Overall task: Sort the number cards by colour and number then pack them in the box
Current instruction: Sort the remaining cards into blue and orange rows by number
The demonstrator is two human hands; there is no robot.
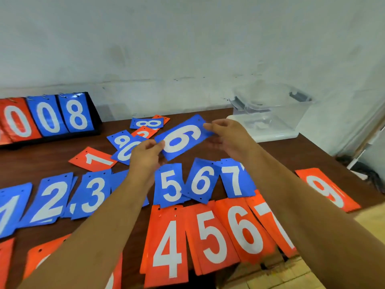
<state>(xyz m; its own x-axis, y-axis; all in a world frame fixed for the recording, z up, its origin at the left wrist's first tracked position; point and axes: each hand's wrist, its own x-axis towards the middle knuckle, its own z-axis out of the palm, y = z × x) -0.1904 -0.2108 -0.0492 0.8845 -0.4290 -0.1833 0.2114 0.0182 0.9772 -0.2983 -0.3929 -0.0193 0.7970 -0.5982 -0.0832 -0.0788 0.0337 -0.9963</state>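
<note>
- blue card [183, 137], a 6 or a 9 depending on which way up, is held tilted above the table between both hands, beyond the sorted rows.
- left hand [145, 155] pinches its lower-left end between thumb and fingers; right hand [227, 136] pinches the upper-right end with its fingertips.
- sorting looks well under way: a blue row [169, 184] runs 1, 2, 3, then 5, 6, 7, and the left forearm hides where a 4 would lie. some of these are small stacks.
- nearer the person an orange row [212, 236] shows 4, 5, 6, 7, also stacked. more orange cards at the lower left are cut off by the frame.
- orange 9 [327, 190] lies alone at the right, well apart from its row. orange 1 [93, 159] lies askew beyond the blue row.
- left to do, as i judge it: a loose heap [133, 138] of blue and orange cards, 8s and a 0, lies unsorted behind the hands, and the held card needs a pile.
- box [270, 109], clear plastic, stands at the far right on a white base. no card shows in it, so packing seems not yet begun.
- scoreboard [48, 117] at the far left carries cards on rings: orange 0, blue 0, blue 8.
- table [270, 153] is dark brown wood, with pale wood showing below its near right edge.
- wall [187, 49] behind is pale and scuffed.
</note>
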